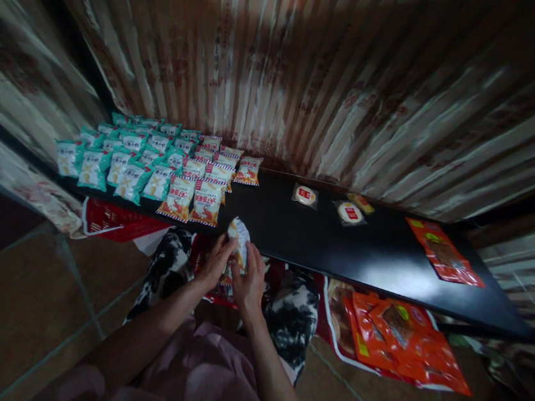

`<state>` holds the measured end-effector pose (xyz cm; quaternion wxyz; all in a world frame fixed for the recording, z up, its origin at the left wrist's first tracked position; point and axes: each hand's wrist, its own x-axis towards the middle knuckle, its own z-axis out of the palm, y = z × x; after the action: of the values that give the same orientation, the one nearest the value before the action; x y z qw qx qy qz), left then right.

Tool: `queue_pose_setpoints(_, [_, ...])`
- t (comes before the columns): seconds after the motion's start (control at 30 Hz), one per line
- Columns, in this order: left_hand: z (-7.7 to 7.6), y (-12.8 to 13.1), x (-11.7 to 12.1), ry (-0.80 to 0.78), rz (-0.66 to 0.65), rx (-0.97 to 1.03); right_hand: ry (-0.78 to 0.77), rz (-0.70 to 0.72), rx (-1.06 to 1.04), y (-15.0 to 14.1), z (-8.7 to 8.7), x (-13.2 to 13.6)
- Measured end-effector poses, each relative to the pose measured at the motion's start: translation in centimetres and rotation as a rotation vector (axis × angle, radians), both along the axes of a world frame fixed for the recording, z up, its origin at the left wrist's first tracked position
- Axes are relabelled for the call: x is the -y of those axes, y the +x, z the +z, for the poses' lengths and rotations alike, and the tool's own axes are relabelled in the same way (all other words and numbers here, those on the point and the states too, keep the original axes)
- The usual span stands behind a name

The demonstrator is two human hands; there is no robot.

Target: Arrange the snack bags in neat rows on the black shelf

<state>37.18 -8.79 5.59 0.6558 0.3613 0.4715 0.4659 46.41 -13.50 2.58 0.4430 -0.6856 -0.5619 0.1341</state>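
Observation:
Both my hands grip a small snack bag [239, 233], whose silvery side and a bit of orange print show, just off the front edge of the black shelf [274, 227]. My left hand [217, 259] has its fingers closed on the bag's left side. From the right, my right hand [249, 279] pinches the same bag. Close beyond them stand orange-and-white snack bags [207, 201] with red lettering, in a group on the shelf. Rows of teal snack bags [93, 168] fill the shelf's left end. Below my hands, between my knees, more packets are partly hidden.
On the shelf's right part lie round wrapped packs [305, 196], a small yellow packet [361, 203] and a flat orange packet [442, 251]. Below the shelf, a red bag [120, 219] is at left and orange packets [401, 335] lie at right. A striped curtain [281, 80] hangs behind.

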Motion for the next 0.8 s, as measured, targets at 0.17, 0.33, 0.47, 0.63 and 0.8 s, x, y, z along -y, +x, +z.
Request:
queue_pose_setpoints(0.17, [0.1, 0.1, 0.0, -0.052, 0.003, 0.033, 0.068, 0.021, 0.127, -0.8, -0.4, 0.4])
queue_pose_setpoints(0.33, [-0.3, 0.3, -0.3, -0.071, 0.045, 0.106, 0.150, 0.030, 0.213, -1.6, -0.4, 0.9])
queue_pose_setpoints(0.47, [-0.3, 0.5, -0.8, -0.123, 0.073, 0.125, 0.187, 0.013, 0.235, -1.7, -0.4, 0.9])
queue_pose_setpoints(0.63, [-0.5, 0.3, -1.2, -0.116, 0.095, 0.118, 0.209, 0.021, 0.221, -1.5, 0.0, 1.1])
queue_pose_setpoints(0.8, [-1.2, 0.0, -1.2, -0.142, 0.137, 0.050, 0.215, 0.055, 0.204, -1.7, 0.4, 2.0])
